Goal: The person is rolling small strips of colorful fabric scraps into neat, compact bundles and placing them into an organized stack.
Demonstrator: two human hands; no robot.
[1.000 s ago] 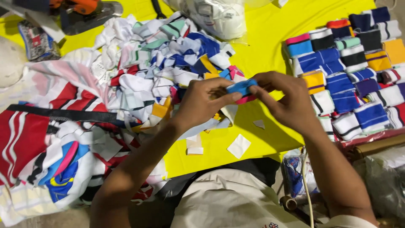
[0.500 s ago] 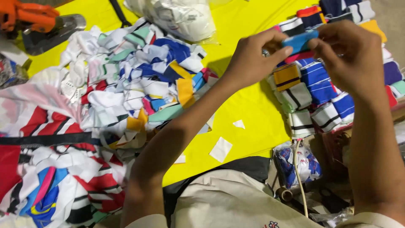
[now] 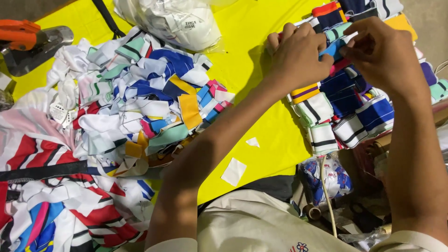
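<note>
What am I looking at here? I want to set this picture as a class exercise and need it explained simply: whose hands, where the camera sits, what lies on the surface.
No machine here: a person works with two bare hands, filmed by a camera worn on the head, looking down. The left hand and right hand meet over neat rows of folded striped cloth pieces, pinching a small blue cloth piece between them. Everything lies on a yellow sheet. To the left sits a loose heap of mixed cloth scraps, white, blue, red and orange. Above it lies a clear bag of white material. An orange-handled tool rests at the far left. Small white paper squares lie near the person.
</note>
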